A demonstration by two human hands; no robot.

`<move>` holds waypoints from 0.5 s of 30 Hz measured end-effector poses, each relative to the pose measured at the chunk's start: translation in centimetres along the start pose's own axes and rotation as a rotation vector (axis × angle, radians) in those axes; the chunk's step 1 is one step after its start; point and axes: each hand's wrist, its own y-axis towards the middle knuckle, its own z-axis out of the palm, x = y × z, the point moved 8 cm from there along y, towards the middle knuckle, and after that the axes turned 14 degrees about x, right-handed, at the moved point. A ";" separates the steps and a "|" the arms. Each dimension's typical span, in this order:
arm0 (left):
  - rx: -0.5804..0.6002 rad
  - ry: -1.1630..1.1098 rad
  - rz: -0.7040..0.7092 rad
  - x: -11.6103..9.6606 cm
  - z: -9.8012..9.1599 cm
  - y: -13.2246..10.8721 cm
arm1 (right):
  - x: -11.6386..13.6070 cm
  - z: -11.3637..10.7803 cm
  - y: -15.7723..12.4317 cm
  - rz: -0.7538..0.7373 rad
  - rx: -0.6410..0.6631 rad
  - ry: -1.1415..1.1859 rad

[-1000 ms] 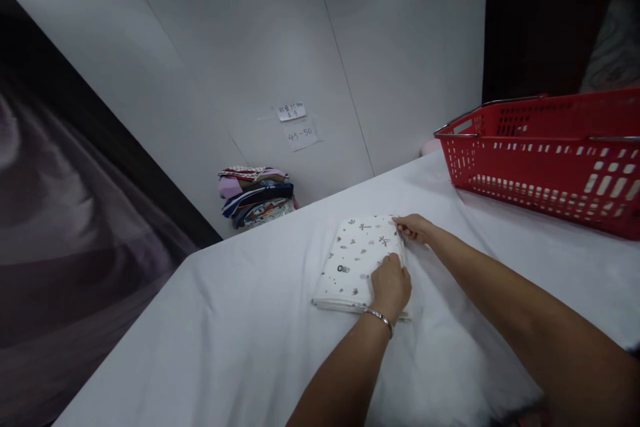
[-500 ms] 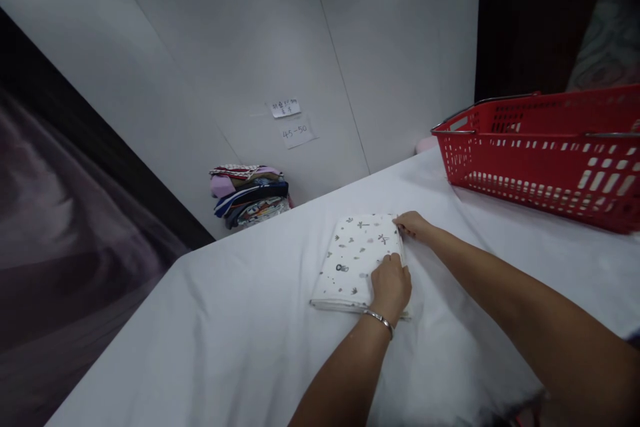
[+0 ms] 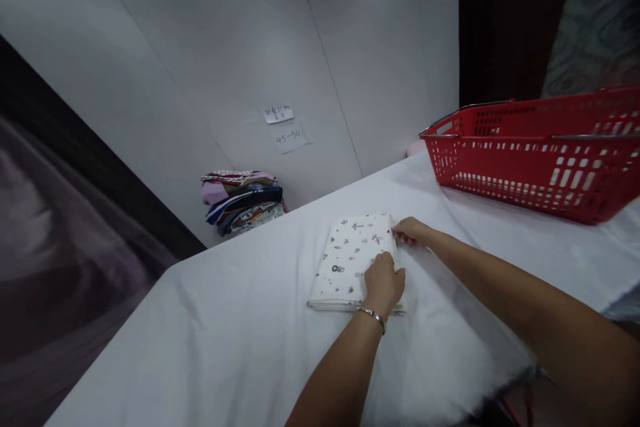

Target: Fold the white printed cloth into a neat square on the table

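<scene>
A folded white cloth (image 3: 345,257) with small plant and animal prints lies flat on the white-covered table. My left hand (image 3: 384,283), with a silver bracelet at the wrist, rests on its near right part. The fingers there are curled down against the fabric, and the thumb points off to the right. At the cloth's far right edge, my right hand (image 3: 412,231) is closed in a pinch on the border. A thin, see-through layer seems to show along the right side, too faint to name. The fingertips of both hands are partly hidden.
A red plastic basket (image 3: 515,163) with metal handles stands at the right on the table (image 3: 240,327). Beyond the far edge sits a stack of folded clothes (image 3: 245,200) against the grey wall. Paper labels (image 3: 290,137) are stuck above it. A dark curtain (image 3: 60,267) hangs at left.
The view has shifted slightly, moving the scene left. My right hand has slid a little nearer along the cloth's right edge. My left thumb stands out more from the fingers.
</scene>
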 end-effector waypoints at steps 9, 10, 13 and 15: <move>0.025 -0.069 -0.001 0.4 -0.2 -0.1 | -0.3 1.6 -1.3 0.018 0.126 -0.043; 0.033 -0.049 0.003 0.3 -0.2 -0.1 | -0.3 1.6 -1.2 0.027 0.125 -0.049; 0.036 0.015 0.024 -0.1 0.0 -0.2 | -0.2 1.6 -0.9 0.046 0.105 -0.071; 0.030 0.026 0.030 -0.2 0.1 -0.3 | -0.1 1.4 -0.7 0.039 0.079 -0.083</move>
